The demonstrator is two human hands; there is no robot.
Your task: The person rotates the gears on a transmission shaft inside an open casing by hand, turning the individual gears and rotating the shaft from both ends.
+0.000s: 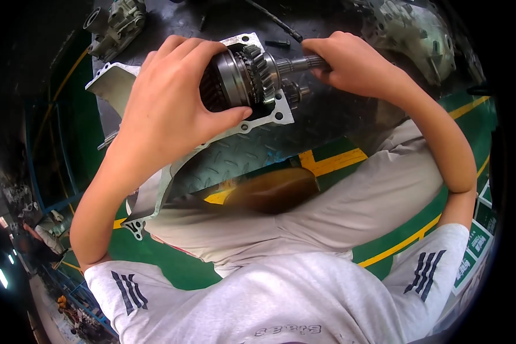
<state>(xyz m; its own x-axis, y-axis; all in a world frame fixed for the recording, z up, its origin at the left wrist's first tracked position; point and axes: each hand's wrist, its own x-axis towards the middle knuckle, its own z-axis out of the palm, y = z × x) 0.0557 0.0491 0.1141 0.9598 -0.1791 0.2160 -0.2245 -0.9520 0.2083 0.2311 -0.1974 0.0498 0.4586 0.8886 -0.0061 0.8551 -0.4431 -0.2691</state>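
Note:
A metal gear shaft (262,74) with toothed gears and a smooth ring lies across the open side of a cast metal gearbox housing (279,113). My left hand (169,97) arches over the gear end, its thumb on the near side and its fingers on the far side, closed around the ring. With my right hand (350,64) I grip the splined end of the shaft, fingers wrapped round it. A smaller gear shaft end (294,92) shows just below, beyond the housing's flange. The gears under my left palm are partly hidden.
The dark metal workbench (229,163) has a raised tread pattern. A bolt (277,43) and a long rod (274,20) lie behind the shaft. Cast housings stand at the back left (117,28) and back right (413,40). A brown round stool (275,189) is between my legs.

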